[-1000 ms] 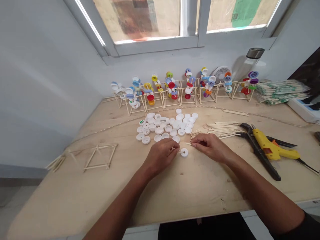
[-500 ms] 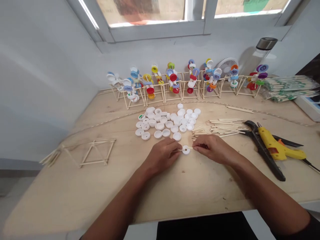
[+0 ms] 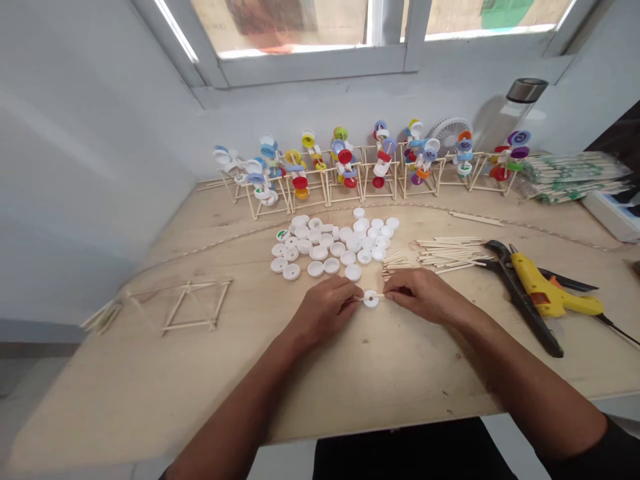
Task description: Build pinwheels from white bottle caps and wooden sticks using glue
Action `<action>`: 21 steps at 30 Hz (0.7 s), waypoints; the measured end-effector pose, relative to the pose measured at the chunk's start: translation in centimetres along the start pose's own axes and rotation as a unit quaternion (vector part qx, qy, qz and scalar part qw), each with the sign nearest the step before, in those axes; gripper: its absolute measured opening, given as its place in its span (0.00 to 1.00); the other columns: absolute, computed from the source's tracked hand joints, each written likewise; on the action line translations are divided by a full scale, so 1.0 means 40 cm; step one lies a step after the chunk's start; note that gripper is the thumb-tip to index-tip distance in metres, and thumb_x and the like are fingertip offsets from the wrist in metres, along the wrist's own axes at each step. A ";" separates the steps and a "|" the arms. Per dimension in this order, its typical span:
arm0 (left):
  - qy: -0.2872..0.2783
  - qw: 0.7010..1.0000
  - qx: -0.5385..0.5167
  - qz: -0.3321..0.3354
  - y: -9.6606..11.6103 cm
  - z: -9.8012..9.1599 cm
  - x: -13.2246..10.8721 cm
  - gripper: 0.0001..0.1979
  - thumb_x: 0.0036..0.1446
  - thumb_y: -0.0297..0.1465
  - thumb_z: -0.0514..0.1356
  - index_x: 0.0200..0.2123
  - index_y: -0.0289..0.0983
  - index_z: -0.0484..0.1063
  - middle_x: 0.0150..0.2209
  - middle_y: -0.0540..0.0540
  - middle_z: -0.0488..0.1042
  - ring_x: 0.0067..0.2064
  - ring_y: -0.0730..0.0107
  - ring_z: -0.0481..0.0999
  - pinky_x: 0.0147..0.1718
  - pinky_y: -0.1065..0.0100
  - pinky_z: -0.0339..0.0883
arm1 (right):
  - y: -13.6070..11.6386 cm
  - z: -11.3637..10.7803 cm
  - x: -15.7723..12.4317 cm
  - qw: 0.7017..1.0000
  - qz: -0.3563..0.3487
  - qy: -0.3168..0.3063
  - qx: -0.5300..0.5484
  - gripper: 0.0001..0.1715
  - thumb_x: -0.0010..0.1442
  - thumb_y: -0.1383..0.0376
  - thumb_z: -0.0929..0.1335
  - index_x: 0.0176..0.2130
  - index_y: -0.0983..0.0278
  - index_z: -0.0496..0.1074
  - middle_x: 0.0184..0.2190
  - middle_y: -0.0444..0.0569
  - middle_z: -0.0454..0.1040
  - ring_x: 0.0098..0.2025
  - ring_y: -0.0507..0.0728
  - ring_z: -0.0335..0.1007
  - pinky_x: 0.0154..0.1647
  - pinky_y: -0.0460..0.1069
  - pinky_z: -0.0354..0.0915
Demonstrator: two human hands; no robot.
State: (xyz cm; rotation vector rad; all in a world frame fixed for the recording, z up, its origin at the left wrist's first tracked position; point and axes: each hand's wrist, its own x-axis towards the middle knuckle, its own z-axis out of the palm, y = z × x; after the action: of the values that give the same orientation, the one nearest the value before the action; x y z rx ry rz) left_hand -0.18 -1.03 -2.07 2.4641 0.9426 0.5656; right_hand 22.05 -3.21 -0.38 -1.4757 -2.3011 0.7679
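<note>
A white plastic bottle cap [image 3: 371, 299] with a central hole sat on a thin wooden stick [image 3: 381, 295], its ends pinched firmly between the fingers of the left hand [image 3: 323, 312] and the right hand [image 3: 423, 297], just in front of a heap of white caps [image 3: 320, 250] on a pale plywood table [image 3: 150, 387].

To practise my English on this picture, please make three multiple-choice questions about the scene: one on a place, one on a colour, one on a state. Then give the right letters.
1. Where is the white plastic cap?
A. Between the left hand and right hand
B. On the pliers
C. Under the fan

2. What colour is the glue gun body?
A. Blue
B. Yellow
C. Green

3. Where is the wooden stick?
A. Beside the cap
B. Under the cap
C. Through the cap's hole

1: A, the hands are on either side of it.
2: B, the body shows yellow.
3: C, it shows on both sides of the cap.
</note>
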 end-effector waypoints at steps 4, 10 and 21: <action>0.005 1.000 0.009 0.004 0.001 0.000 -0.001 0.07 0.54 0.24 0.54 0.33 0.38 0.71 0.32 0.48 0.74 0.34 0.70 0.70 0.32 0.70 0.61 | 0.002 0.002 0.000 1.000 0.004 -0.004 -0.003 0.08 0.57 0.68 0.64 0.33 0.62 0.74 0.30 0.45 0.75 0.31 0.52 0.66 0.30 0.45 0.55; 0.006 1.000 0.010 0.008 0.000 0.002 -0.001 0.07 0.55 0.24 0.54 0.33 0.38 0.71 0.33 0.48 0.74 0.34 0.70 0.71 0.32 0.70 0.62 | 0.004 0.004 0.001 1.000 0.002 -0.007 -0.001 0.09 0.57 0.68 0.64 0.34 0.62 0.74 0.31 0.45 0.75 0.32 0.52 0.67 0.31 0.45 0.55; 0.006 1.000 0.012 0.007 -0.001 0.002 -0.002 0.07 0.55 0.24 0.54 0.33 0.37 0.71 0.32 0.48 0.74 0.34 0.71 0.70 0.32 0.71 0.62 | 0.008 0.009 0.000 1.000 0.008 0.000 -0.008 0.08 0.56 0.68 0.65 0.33 0.61 0.74 0.30 0.43 0.75 0.30 0.51 0.66 0.30 0.44 0.55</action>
State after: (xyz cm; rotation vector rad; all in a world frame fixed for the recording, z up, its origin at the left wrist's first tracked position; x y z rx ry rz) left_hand -0.20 -1.09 -2.18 2.4928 0.9410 0.5770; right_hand 22.09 -3.18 -0.84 -1.5033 -2.3028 0.7575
